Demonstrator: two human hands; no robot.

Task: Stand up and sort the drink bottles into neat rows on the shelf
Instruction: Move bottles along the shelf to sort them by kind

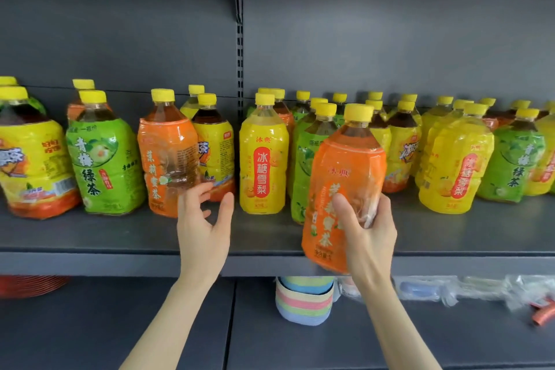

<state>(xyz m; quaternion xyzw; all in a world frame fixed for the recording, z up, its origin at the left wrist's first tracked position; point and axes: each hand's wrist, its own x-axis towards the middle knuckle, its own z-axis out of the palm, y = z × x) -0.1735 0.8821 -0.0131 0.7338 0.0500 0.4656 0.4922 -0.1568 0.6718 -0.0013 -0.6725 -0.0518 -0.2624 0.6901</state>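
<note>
Right hand (369, 237): fingers (342, 210) wrapped round orange-labelled, yellow-capped plastic bottle (345, 171), near-upright, lower centre-right, base before dark grey metal shelf (90, 237) lip. Left hand (204, 219): spread, grasping nothing, beside matching orange bottle (166, 153) standing centre-left. Match lies left of held bottle.

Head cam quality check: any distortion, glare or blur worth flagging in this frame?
Head view: wide-angle bowing, the far-left yellow bottle leans outward; glare streaks on the shelved orange bottle; the held orange bottle in the right hand smears at its base; bagged items on the lower shelf look soft; lighting even, shadows faint.
</note>
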